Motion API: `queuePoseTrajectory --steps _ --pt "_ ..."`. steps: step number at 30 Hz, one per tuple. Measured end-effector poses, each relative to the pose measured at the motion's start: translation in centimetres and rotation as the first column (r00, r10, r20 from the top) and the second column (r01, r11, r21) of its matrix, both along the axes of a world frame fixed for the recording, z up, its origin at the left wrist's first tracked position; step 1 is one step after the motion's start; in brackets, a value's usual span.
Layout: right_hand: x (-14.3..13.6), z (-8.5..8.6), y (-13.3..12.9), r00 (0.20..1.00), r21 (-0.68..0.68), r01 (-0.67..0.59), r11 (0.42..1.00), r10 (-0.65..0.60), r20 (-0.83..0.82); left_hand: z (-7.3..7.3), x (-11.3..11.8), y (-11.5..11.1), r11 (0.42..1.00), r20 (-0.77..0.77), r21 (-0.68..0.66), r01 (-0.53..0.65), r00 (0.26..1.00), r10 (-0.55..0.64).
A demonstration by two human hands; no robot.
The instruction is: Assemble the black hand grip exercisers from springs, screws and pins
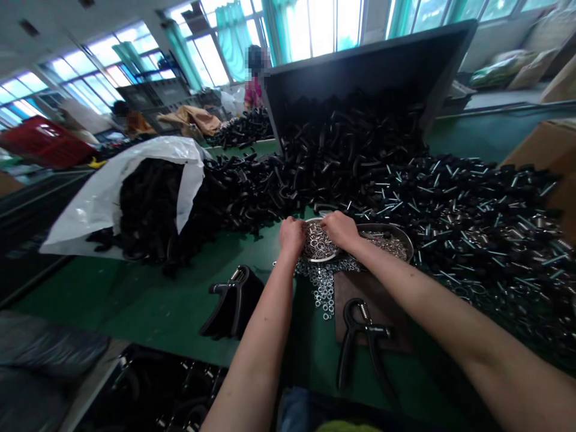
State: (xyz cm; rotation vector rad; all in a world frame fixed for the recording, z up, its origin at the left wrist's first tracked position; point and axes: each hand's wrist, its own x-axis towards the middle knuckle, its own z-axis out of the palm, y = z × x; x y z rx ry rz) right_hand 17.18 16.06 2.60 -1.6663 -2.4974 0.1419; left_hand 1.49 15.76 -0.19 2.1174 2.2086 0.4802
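Observation:
A round white-rimmed bowl [320,260] full of small metal rings and pins stands at the middle of the green table. My left hand [292,233] is closed at its left rim, fingers curled. On the far right side of the same bowl, my right hand [341,229] is closed, its fingertips partly hidden. Right beside it is an oval tin [408,245] of small metal parts. Loose nuts [324,291] lie in front of the bowl. A black hand grip strengthener [360,336] with a spring rests on a brown board [346,282], below my right forearm.
More black hand grips [234,300] stand left of my left forearm. Black handles spill from a white sack [99,198] and a tipped dark bin [373,60]. Handles with metal bolts [450,198] heap up at right, near a cardboard box [544,144]. A person [254,93] is in the background.

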Motion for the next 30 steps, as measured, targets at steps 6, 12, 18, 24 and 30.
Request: queuePoseTrajectory --steps 6,12,18,24,30 --pt "-2.6 -0.6 1.7 0.999 -0.032 0.009 0.999 -0.008 0.043 0.1 0.4 1.1 0.997 -0.029 -0.009 0.074 0.997 -0.074" --pt "-3.3 -1.2 1.7 0.998 -0.054 0.063 0.997 -0.063 0.004 -0.2 0.5 0.9 0.999 0.012 -0.027 0.043 0.999 -0.043" --pt "-2.5 -0.3 1.1 0.982 -0.064 0.063 0.996 -0.074 -0.175 -0.1 0.8 0.6 1.0 0.15 0.005 -0.006 0.989 0.006" --pt "1.9 0.4 -2.5 0.917 -0.15 0.038 0.988 -0.094 -0.387 0.7 1.2 -1.8 0.999 0.409 -0.015 -0.033 0.912 0.036" --pt "8.0 -1.3 -10.2 0.594 -0.505 -0.142 0.851 -0.335 -0.731 -0.5 2.6 -10.8 0.949 0.884 -0.093 0.3 0.464 -0.06"
